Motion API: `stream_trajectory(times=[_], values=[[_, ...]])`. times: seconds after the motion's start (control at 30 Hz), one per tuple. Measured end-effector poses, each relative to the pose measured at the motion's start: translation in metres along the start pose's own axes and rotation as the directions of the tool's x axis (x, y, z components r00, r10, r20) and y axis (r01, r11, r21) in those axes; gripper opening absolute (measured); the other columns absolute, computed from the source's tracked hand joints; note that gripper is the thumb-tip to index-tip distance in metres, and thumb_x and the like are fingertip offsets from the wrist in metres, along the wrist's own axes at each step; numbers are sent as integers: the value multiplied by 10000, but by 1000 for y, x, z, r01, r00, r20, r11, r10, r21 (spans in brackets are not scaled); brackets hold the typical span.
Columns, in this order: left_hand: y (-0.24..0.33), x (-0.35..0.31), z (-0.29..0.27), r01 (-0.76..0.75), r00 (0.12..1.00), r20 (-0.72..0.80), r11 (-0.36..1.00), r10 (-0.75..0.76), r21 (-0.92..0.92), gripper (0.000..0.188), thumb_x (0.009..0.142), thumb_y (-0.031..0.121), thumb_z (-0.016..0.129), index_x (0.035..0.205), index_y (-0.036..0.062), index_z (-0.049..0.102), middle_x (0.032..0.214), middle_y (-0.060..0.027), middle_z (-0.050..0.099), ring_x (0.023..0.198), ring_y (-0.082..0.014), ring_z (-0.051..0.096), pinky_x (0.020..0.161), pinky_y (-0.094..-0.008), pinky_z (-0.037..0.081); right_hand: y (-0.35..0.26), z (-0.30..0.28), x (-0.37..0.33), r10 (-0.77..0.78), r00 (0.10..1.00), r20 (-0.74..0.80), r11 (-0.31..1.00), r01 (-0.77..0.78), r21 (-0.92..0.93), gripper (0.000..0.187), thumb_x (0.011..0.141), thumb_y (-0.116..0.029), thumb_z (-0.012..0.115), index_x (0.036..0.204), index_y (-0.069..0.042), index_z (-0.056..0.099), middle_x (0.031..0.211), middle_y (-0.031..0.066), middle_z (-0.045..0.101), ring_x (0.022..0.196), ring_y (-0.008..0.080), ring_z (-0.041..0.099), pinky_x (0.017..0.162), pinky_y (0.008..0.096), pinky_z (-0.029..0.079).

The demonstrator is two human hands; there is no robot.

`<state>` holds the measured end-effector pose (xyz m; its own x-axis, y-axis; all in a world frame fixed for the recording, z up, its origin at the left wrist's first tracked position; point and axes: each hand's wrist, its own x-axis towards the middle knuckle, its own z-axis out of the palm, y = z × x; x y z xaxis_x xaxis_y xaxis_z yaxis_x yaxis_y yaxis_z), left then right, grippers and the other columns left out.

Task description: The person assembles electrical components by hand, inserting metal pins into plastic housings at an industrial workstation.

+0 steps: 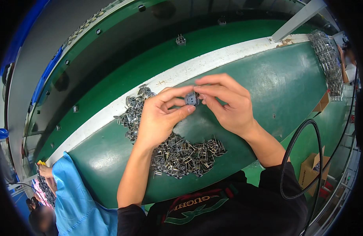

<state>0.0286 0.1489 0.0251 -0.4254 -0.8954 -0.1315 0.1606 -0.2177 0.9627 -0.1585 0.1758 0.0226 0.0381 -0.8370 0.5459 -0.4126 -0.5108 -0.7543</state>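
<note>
Pinched between the thumb and fingers of my left hand (159, 112) is a small round grey plastic part (191, 98) with dark holes in its face. My right hand (230, 102) is closed at the part's right edge, thumb and forefinger drawn together; whatever lies between those fingertips is too small to make out. Both hands are raised above the green tabletop (283, 82). Under and beside my left wrist lies a heap of small dark parts with shiny metal pins (185, 155). A second heap of such parts (134, 114) lies left of my left hand, against the white rail.
Past the white rail (177, 74) runs a green conveyor belt (150, 63) carrying spaced small parts. Stacked pinned parts (327, 63) stand at the far right. A black cable (285, 169) loops beside my right arm, near a cardboard box (313, 171). Co-workers sit at both sides, one near blue cloth (73, 188).
</note>
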Motion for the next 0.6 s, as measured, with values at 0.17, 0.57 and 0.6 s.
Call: stream_trajectory(times=[0.17,0.57,0.6], values=[[0,1,1,40,997,68,999,-39,-8,377,799,-136,708,1153,-77,591,1128,-171,657,975,-177,679,844,-293,595,6,-4,0,-27,999,-29,1000,27,9,330,753,119,707,1057,-8,700,918,105,664,774,175,679,640,278,563],[-2,-5,20,-53,994,-77,974,71,219,306,770,-132,741,1038,-69,608,1116,-194,671,946,-228,707,811,-321,622,-5,-7,-9,-24,999,30,990,28,-136,469,751,75,699,1198,-4,583,851,90,630,701,227,660,582,318,548],[-4,-6,22,-86,990,-78,943,117,320,306,766,-120,751,1035,-65,617,1113,-192,674,949,-228,706,815,-319,620,-6,-7,-11,-21,999,45,987,28,-156,459,754,63,696,1194,1,580,853,93,626,700,242,657,577,326,545]])
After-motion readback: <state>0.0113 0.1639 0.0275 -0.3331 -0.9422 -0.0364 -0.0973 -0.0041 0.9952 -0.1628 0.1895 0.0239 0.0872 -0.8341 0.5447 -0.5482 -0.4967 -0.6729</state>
